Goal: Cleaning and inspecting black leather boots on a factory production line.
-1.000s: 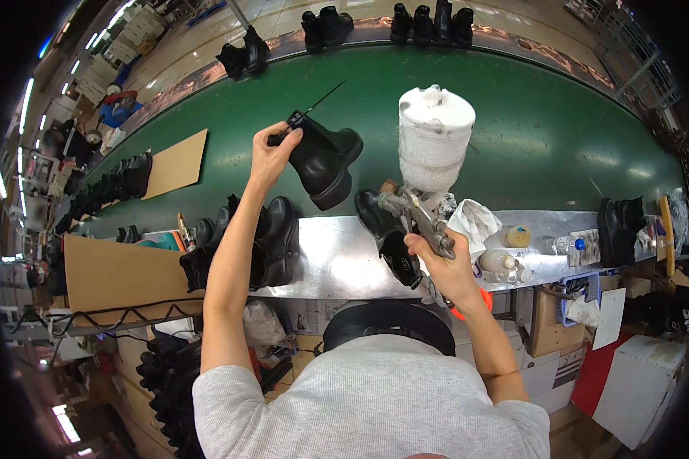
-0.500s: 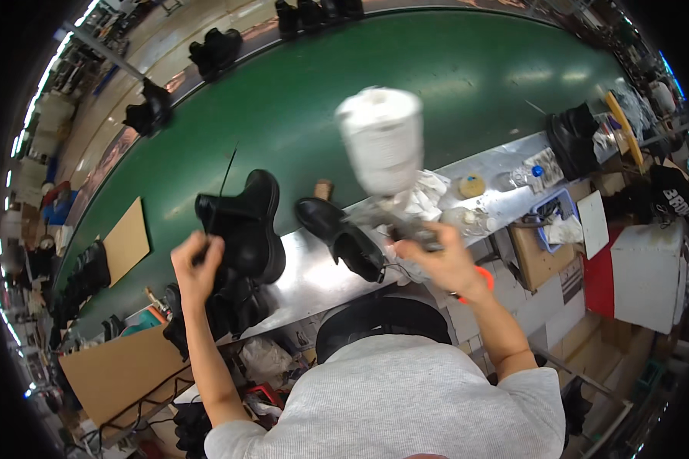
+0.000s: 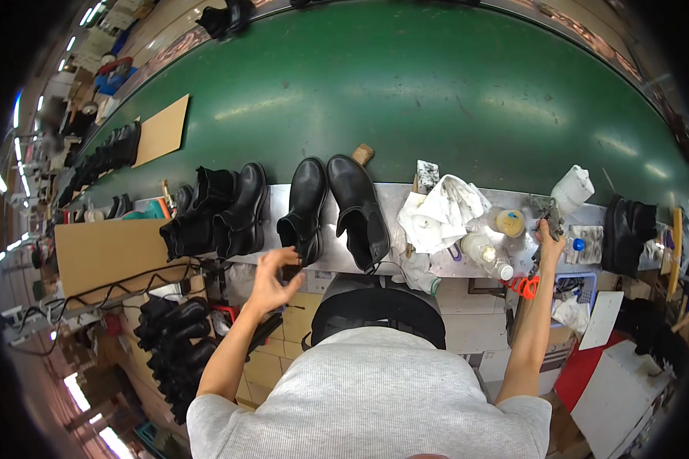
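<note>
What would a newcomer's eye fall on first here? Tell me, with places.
Probably the broad green work surface across the upper middle, then two black leather ankle boots side by side at its near edge, with the open left hand close by. Off to the right, the right hand grips a grey metal spray gun with a white-wrapped cup. Between boots and gun lies a crumpled white cloth.

Left hand point(image 3: 271, 283) spread, right hand point(image 3: 550, 245) curled.
</note>
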Demonstrator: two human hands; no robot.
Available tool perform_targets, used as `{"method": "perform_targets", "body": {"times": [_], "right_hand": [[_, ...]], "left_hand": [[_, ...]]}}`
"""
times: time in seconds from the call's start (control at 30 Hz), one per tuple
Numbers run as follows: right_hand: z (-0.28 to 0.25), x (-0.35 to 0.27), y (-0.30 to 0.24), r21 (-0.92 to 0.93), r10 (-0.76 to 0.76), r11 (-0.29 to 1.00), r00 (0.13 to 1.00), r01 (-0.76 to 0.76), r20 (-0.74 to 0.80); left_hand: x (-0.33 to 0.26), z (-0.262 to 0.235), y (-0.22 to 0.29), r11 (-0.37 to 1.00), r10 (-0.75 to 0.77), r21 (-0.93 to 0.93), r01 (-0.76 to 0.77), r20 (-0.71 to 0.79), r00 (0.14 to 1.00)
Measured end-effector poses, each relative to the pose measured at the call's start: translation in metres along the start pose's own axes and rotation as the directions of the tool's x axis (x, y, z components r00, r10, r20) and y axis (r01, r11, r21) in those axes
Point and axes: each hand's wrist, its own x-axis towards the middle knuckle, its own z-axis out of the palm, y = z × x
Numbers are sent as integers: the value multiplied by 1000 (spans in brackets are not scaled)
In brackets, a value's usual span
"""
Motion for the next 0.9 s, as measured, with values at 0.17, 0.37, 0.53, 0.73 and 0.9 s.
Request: {"method": "perform_targets", "body": {"times": [0.17, 0.37, 0.53, 0.73, 0.9], "right_hand": [[6, 7, 15, 91, 187, 977, 981, -191, 52], [-3, 6, 21, 144, 262, 953, 964, -265, 41], [-19, -20, -9, -156, 164, 973, 986, -168, -38], [144, -119, -201, -185, -382, 887, 898, 422, 218], [368, -77, -134, -117, -550, 452, 379, 884, 744]], "left_hand": [[45, -25, -6, 915, -297, -378, 142, -394, 870], [144, -28, -71, 918, -397, -31, 396, -93, 913], [211, 35, -34, 849, -509, 257, 461, 171, 843], [214, 81, 2, 779, -505, 579, 243, 347, 791], [205, 89, 14, 850, -320, 525, 40, 456, 831]]}}
